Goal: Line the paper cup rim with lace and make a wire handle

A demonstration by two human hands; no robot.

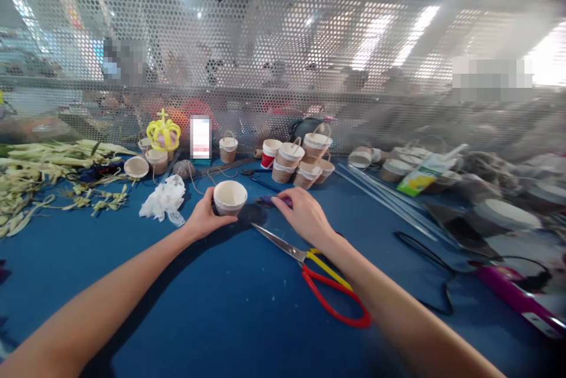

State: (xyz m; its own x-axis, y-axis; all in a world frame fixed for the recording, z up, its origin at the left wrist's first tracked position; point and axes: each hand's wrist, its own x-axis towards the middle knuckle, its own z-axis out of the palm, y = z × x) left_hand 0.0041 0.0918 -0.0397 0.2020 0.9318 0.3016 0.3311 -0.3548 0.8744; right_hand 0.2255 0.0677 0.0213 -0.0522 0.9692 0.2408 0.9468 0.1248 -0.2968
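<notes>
My left hand (206, 216) is wrapped round a small paper cup (230, 197), its pale mouth tipped slightly up. To the right of it, my right hand (305, 211) is closed on a small tool with a dark purple-blue handle (283, 202); its kind is hard to make out. A pair of scissors (305, 257) with red and yellow handles lies below the right hand, blades pointing up-left toward the cup. The right forearm covers part of the handles. Crumpled white tissue (163, 198) and a ball of twine (184, 169) are left of the cup.
Several handled paper cups (289, 155) are stacked behind my hands. Pale dried husks (44, 177) spread at left, near a yellow crown ornament (163, 131). Clear sticks (389, 198) and a purple power strip (517, 295) lie right. A perforated metal screen (265, 30) closes the back.
</notes>
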